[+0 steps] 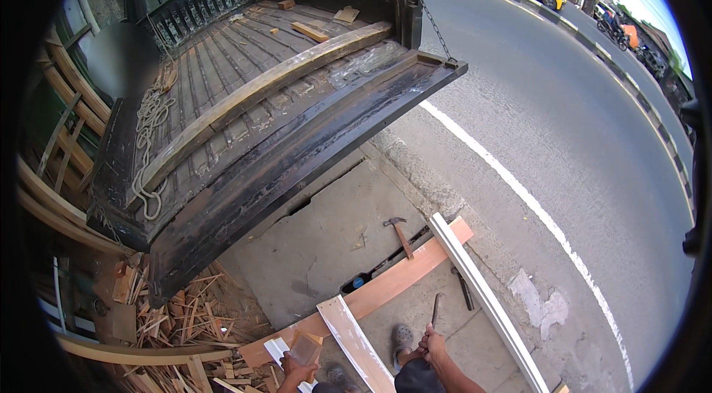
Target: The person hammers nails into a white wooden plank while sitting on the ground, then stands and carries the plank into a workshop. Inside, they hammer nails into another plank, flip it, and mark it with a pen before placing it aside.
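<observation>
Closest to me, at the bottom edge, my right hand [432,341] is closed in a fist around the handle of a dark metal tool [435,311] that points up from the grip. My left hand [295,371] sits lower left with its fingers curled on a small flat wood piece [305,347]. Between the hands a white board [356,345] runs diagonally over a long orange plank [386,285]. A white strip [486,296] lies to the right. A hammer [400,233] rests on the concrete slab [326,237] beyond. Wood scraps [185,315] pile at left under the truck tailgate [297,163], and a long beam [259,93] lies in the bed.
</observation>
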Available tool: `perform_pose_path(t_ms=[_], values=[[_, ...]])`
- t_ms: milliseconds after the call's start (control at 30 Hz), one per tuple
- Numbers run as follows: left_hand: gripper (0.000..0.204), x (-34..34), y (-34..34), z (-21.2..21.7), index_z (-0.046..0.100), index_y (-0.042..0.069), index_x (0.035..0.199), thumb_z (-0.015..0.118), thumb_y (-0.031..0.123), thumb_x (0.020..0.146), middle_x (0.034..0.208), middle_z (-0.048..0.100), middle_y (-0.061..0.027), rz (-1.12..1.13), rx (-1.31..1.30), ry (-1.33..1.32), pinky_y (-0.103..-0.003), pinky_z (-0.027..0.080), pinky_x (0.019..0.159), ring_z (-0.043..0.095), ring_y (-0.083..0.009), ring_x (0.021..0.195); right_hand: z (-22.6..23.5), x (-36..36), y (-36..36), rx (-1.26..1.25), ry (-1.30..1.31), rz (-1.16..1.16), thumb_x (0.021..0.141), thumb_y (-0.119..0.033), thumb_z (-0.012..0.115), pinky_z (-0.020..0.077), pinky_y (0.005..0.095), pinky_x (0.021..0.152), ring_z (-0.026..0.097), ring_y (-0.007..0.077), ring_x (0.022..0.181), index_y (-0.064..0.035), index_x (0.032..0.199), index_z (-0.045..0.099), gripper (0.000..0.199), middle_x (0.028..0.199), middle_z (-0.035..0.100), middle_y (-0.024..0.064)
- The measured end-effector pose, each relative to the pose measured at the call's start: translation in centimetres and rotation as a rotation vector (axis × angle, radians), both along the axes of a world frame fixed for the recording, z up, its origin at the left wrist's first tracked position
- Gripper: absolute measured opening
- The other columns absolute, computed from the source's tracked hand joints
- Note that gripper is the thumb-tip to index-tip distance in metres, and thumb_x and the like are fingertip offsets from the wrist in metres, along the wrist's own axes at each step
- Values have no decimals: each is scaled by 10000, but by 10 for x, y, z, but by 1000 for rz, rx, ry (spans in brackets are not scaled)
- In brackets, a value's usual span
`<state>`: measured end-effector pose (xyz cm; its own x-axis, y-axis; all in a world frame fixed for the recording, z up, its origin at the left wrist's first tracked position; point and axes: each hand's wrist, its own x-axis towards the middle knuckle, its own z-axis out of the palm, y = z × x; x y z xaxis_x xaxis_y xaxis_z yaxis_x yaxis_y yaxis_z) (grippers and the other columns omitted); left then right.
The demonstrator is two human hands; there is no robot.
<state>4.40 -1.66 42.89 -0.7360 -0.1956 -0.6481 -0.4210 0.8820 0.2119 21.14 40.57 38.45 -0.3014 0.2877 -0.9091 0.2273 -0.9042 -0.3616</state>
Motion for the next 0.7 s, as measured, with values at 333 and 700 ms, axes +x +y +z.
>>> perform_pose_path(t_ms=[333, 700], values=[[1329, 101, 42, 146, 272, -19, 1530, 1049, 308, 503, 1459, 466, -251, 282, 214, -95, -478, 456, 1170, 515, -390, 1364, 76, 235, 126, 105, -615, 255, 1021, -355, 708, 355, 384, 437, 439, 200, 496, -94, 872, 543, 343, 647, 452, 34], [1325, 170, 143, 183, 266, -42, 1532, 1051, 260, 509, 1427, 512, -225, 557, 464, 67, -514, 489, 1123, 541, -370, 1333, 20, 227, 198, 335, -540, 1414, 1055, -320, 584, 519, 519, 502, 653, 320, 563, -12, 843, 652, 380, 694, 628, 141]])
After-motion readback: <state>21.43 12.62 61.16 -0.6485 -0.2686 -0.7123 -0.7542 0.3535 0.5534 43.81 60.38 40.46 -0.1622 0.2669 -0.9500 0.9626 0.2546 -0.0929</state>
